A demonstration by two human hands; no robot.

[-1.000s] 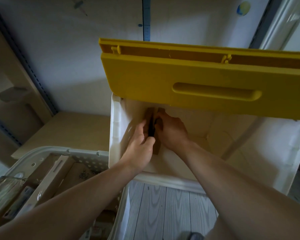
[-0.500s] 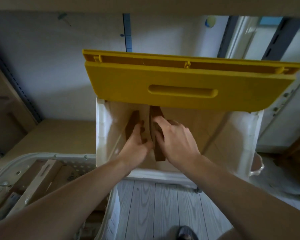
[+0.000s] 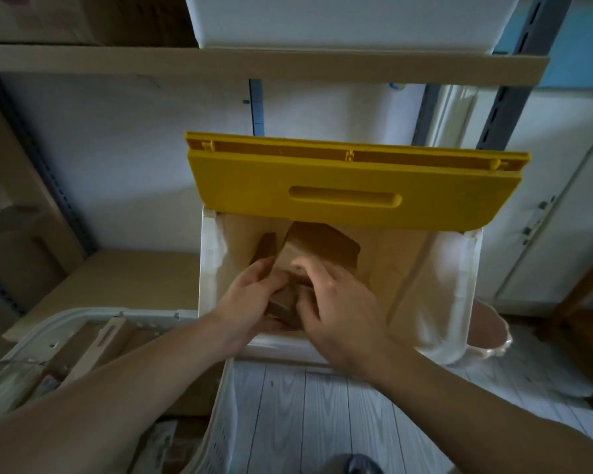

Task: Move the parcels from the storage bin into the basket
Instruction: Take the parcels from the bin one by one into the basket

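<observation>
both hands — left hand (image 3: pixel 250 295), right hand (image 3: pixel 336 302) — clasp brown parcels (image 3: pixel 308 254) inside the storage bin (image 3: pixel 209 268); left of the bin, the basket (image 3: pixel 65 323) already holds several — task part done.

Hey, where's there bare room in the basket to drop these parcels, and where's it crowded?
The white basket looks crowded: flat cardboard parcels fill what shows, and the left forearm hides the rest. Bare room lies on the shelf board between basket rim and storage bin. The bin's mouth is tight: both the left hand and right hand grip parcels under the yellow lid.
</observation>
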